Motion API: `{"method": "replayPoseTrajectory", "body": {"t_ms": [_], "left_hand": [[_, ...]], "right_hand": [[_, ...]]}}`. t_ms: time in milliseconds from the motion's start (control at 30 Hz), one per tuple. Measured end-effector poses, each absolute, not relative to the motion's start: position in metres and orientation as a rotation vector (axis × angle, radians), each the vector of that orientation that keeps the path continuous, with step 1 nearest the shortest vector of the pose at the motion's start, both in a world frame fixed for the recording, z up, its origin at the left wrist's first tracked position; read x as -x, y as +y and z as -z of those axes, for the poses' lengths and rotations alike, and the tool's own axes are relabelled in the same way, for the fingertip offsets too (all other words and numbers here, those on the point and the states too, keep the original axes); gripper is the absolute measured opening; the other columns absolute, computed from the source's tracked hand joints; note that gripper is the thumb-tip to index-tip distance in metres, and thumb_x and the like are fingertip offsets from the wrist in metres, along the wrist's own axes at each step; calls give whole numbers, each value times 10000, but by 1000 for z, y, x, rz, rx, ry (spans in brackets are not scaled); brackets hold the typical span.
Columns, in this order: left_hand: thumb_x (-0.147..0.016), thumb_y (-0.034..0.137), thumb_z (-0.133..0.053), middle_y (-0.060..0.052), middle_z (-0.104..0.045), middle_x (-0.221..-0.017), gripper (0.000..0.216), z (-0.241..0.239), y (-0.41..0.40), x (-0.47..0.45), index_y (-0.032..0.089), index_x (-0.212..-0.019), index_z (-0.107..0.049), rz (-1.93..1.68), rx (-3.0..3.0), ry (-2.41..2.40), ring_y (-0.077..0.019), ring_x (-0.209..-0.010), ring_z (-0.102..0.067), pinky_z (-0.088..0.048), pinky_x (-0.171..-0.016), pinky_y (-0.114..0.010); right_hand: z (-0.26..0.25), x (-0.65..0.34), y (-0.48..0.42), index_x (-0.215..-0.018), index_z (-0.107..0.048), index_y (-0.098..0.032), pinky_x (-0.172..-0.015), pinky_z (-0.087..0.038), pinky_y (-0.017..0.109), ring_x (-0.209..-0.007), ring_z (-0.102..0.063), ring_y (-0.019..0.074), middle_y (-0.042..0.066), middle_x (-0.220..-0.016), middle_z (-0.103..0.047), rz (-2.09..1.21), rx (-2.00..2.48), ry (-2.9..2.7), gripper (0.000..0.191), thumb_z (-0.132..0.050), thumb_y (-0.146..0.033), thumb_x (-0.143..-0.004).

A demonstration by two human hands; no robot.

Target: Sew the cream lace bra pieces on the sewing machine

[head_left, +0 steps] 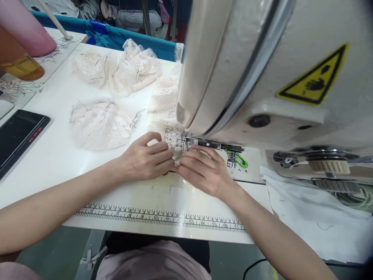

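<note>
A piece of cream lace (175, 136) lies at the needle area of the sewing machine (204, 70), partly under its head. My left hand (151, 157) is closed at the lace's left and near edge, fingers curled and pinching it. Close beside it, my right hand (204, 167) rests by the presser foot, its fingers bent and together on the lace's near right edge. The fingertips of both hands almost meet there. Beyond my left hand lies another lace piece (101, 124) with dark thread ends. The needle itself is hidden behind the machine head.
More lace pieces (116, 70) lie crumpled at the back. A phone (21, 136) and a thread cone (26, 31) are at the left. A printed ruler (163, 219) runs along the front edge. White cloth (314, 217) lies at the right, near a green-handled metal part (240, 159).
</note>
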State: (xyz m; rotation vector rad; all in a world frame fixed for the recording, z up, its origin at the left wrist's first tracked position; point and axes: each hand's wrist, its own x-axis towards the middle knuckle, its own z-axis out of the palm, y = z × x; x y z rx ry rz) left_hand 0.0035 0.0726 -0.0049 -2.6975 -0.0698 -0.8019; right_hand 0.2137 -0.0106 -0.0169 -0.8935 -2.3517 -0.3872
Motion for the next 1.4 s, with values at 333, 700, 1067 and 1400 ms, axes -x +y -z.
{"method": "replayPoseTrajectory", "body": {"t_ms": [333, 700, 1067, 1400], "left_hand": [[-956, 278, -377, -165, -629, -1314, 473, 18, 75, -4, 47, -1346, -511, 467, 3046, -263, -266, -1298, -543, -442, -1095, -419], [-909, 256, -454, -121, -670, -1260, 478, 8, 82, -1, 137, -1364, -539, 399, 3070, -229, -278, -1270, -568, -422, -1104, -500], [-913, 308, -472, -97, -700, -1208, 462, 6, 85, -1, 184, -1349, -563, 390, 3110, -244, -272, -1243, -586, -437, -1072, -467], [-893, 292, -462, -130, -688, -1226, 493, 8, 81, -3, 121, -1348, -546, 442, 3028, -251, -282, -1218, -601, -453, -1056, -472]], "right_hand": [[18, -213, -14, -856, -663, -205, -891, -540, 294, -863, -659, 111, -52, -834, -737, 367, 952, -2376, 149, -591, -83, -903], [19, -207, -13, -858, -656, -164, -720, -492, 255, -807, -656, 111, -38, -792, -720, 375, 892, -2365, 108, -586, -97, -904], [22, -206, -13, -836, -660, -181, -754, -495, 245, -772, -631, 104, -52, -773, -703, 420, 863, -2359, 100, -608, -128, -903], [21, -209, -15, -811, -662, -185, -744, -532, 241, -752, -635, 105, -55, -740, -699, 421, 904, -2329, 128, -605, -119, -903]]}}
